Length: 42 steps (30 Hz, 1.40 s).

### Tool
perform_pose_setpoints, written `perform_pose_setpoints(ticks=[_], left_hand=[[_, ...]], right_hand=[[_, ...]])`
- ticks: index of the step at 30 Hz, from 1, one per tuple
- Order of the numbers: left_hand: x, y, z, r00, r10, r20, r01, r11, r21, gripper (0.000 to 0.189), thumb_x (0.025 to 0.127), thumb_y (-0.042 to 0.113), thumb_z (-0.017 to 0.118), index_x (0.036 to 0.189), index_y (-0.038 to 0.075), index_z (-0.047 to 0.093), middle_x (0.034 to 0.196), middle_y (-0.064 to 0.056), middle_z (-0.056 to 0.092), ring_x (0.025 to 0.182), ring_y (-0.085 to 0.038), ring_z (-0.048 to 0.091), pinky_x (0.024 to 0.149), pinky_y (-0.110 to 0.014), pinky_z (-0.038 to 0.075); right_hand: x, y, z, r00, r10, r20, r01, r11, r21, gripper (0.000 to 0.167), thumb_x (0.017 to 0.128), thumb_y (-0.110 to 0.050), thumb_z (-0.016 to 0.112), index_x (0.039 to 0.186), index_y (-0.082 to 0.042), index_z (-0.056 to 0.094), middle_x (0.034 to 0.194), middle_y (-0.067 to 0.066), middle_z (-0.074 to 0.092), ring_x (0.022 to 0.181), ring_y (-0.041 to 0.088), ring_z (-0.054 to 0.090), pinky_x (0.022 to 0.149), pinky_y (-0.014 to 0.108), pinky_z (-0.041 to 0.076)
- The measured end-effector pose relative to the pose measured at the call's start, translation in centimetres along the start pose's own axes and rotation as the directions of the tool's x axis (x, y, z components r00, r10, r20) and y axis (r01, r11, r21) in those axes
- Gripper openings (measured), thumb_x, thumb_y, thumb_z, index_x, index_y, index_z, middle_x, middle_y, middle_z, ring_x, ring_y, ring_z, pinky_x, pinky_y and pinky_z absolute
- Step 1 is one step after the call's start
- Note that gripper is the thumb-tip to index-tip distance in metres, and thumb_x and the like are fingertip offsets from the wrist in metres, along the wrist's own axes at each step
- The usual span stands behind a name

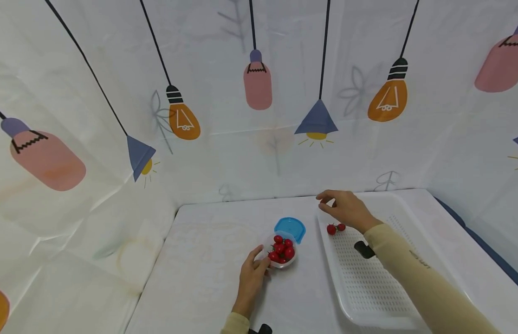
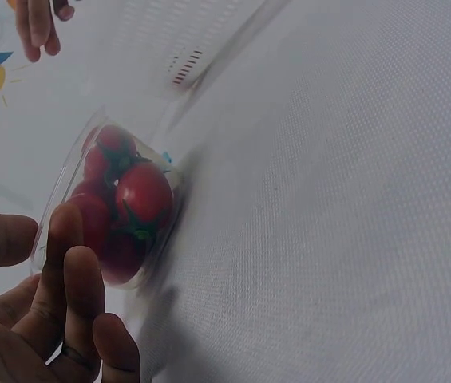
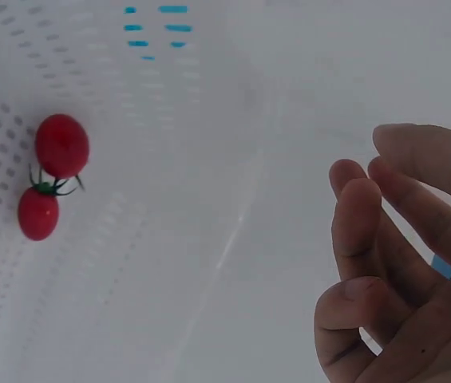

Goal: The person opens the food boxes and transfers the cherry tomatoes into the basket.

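My left hand (image 1: 251,277) holds the left side of a small clear plastic container (image 1: 281,266), thumb and fingers at its rim. Several cherry tomatoes (image 1: 280,249), some with green stems, fill it. Its blue lid (image 1: 290,227) lies flipped back behind it on the table. Over the left far edge of a white perforated basket (image 1: 367,283) hovers my right hand (image 1: 347,209), its fingers loosely bent around nothing. Two more cherry tomatoes (image 3: 61,147) lie inside that basket, below the hand and close to the wall.
A white cloth covers the table (image 1: 196,269). Behind it hangs a pale curtain (image 1: 225,162) printed with lamps and bulbs. The basket takes up the table's right side, with its near rim toward me.
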<state>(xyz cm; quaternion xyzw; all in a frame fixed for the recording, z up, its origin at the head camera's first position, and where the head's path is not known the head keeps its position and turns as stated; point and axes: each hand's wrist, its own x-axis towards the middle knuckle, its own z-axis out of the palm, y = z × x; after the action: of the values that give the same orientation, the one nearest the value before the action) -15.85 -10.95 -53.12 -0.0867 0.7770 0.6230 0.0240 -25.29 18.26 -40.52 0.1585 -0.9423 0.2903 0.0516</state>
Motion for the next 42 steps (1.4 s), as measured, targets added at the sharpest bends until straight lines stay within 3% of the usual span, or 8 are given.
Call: perform_pose_setpoints(ticks=[8,19,27,35,42], left_hand=[[0.1,-0.1,-0.1,1.0,0.003,0.005,-0.003,1.0,-0.006,0.052,0.1,0.027,0.062,0.148,0.01,0.049,0.09,-0.001,0.072,0.08,-0.019,0.062,0.078,-0.033,0.049],[-0.2,0.1,-0.2,1.0,0.007,0.009,-0.007,1.0,-0.014,0.053,0.101,0.027,0.062,0.149,0.01,0.049,0.092,-0.002,0.072,0.08,-0.019,0.062,0.077,-0.033,0.049],[-0.4,0.3,-0.4,1.0,0.017,0.023,-0.016,0.999,-0.035,0.054,0.101,0.028,0.062,0.149,0.009,0.048,0.093,-0.003,0.073,0.081,-0.02,0.062,0.078,-0.034,0.049],[-0.2,0.1,-0.4,1.0,0.028,0.007,-0.028,0.999,-0.036,0.051,0.1,0.026,0.062,0.147,0.008,0.05,0.089,-0.006,0.073,0.077,-0.02,0.062,0.075,-0.034,0.045],[-0.3,-0.1,-0.5,0.999,0.037,0.016,-0.036,0.998,-0.046,0.051,0.1,0.025,0.062,0.147,0.009,0.051,0.089,-0.007,0.073,0.077,-0.02,0.062,0.076,-0.034,0.045]], right_hand=[[0.7,-3.1,0.5,0.997,-0.021,0.07,0.021,1.0,-0.004,0.033,0.097,-0.03,0.069,0.127,-0.016,0.068,0.11,0.005,0.074,0.094,0.024,0.065,0.079,0.046,0.055],[1.3,-6.0,3.4,0.984,-0.03,0.178,0.029,1.0,0.007,0.034,0.095,-0.03,0.073,0.126,-0.019,0.068,0.11,0.004,0.074,0.099,0.025,0.067,0.079,0.043,0.057],[1.4,-7.7,5.4,0.96,-0.033,0.277,0.02,0.999,0.048,0.028,0.094,-0.026,0.073,0.122,-0.021,0.071,0.105,0.001,0.075,0.096,0.021,0.069,0.083,0.045,0.056],[0.8,-8.8,7.3,0.935,-0.034,0.353,0.002,0.996,0.09,0.02,0.093,-0.022,0.075,0.112,-0.02,0.075,0.095,-0.002,0.075,0.087,0.016,0.069,0.074,0.038,0.057],[0.0,-9.2,8.6,0.921,-0.031,0.388,-0.003,0.996,0.085,0.02,0.089,-0.02,0.079,0.109,-0.022,0.076,0.101,-0.002,0.071,0.091,0.016,0.067,0.075,0.035,0.058]])
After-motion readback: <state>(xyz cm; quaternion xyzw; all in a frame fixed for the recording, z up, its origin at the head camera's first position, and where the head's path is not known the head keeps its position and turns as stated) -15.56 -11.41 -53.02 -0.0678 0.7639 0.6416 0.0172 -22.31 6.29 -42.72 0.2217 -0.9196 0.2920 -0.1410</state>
